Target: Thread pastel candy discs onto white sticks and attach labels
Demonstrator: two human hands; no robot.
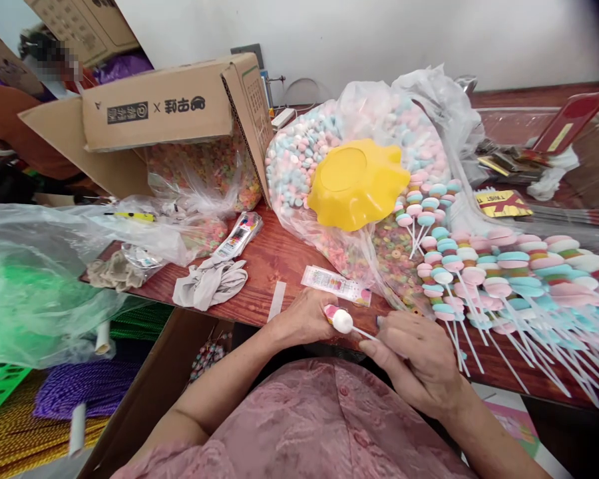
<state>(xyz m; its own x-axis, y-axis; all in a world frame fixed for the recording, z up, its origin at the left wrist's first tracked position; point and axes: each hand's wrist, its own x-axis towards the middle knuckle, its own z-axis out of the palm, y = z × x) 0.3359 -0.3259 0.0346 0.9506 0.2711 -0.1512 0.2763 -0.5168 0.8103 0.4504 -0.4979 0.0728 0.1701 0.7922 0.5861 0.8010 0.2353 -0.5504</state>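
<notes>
Near the table's front edge, my left hand (309, 317) is closed around a candy skewer (343, 322) whose white, rounded end points toward my right hand. My right hand (422, 356) pinches the thin white stick (365, 334) of that same skewer. The left palm and fingers hide most of the candy. Just beyond the left hand lies a printed clear wrapper (337, 285). To the right, a big pile of finished-looking candy skewers (499, 266), stacked pink, blue and white marshmallows with gummy rings, rests with white sticks toward me.
A yellow wavy-edged bowl (357, 183) lies upside down on bags of marshmallows (299, 156) and gummy rings (402, 256). Left are an open carton (164, 110), a wrapper stack (238, 234) and grey gloves (209, 283). Ropes (84, 379) fill a box below. Another person's sleeve (24, 130) shows behind.
</notes>
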